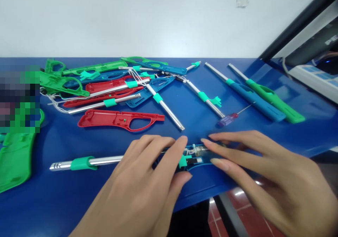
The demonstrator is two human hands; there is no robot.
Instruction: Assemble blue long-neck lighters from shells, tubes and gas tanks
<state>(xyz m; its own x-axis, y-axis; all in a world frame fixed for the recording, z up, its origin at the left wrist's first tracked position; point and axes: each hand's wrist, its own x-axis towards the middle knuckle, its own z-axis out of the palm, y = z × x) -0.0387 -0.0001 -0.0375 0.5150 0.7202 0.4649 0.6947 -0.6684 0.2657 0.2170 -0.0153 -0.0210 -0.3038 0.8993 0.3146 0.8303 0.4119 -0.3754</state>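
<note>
A half-built long-reach lighter lies crosswise near the front edge of the table, its silver tube (107,160) pointing left with a teal collar (81,163) around it. My left hand (144,177) lies over the middle of the lighter, fingers bent and thumb on the near side, hiding much of its blue shell. Between the hands show a teal trigger (182,161), a black part with a metal end (194,160) and a clear fitting (200,150). Fingertips of my right hand (271,170) close around the lighter's right end, which they partly hide.
Behind lie a red half shell (116,120), green half shells (97,68) and several loose tubes (169,112) with wires. A purple-handled screwdriver (227,120) rests near two closed lighters, blue (256,100) and green (280,105). A white device (314,80) stands at right.
</note>
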